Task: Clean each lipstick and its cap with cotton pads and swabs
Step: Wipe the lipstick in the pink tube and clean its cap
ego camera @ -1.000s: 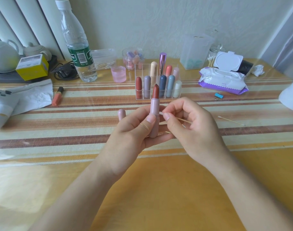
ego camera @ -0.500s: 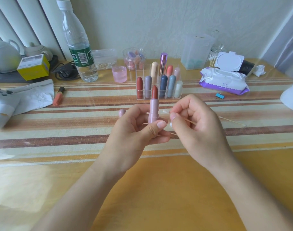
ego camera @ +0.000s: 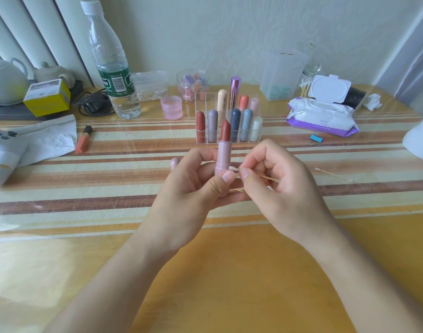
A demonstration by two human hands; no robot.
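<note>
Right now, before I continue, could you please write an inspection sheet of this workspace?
Surface: table with a striped mat on it.
Job's things: lipstick open and upright; swab with its tip at the tube; cap on the mat, half hidden; rack of capped lipsticks; spare swab on the mat.
Clutter: bottle, yellow box, pink cup, orange tube, wipes, clip, tissue.
Hands: left hand grips the lipstick; right hand pinches the swab.
Cables: black cord beside the bottle.
Surroundings: wall; white slats at the left.
</note>
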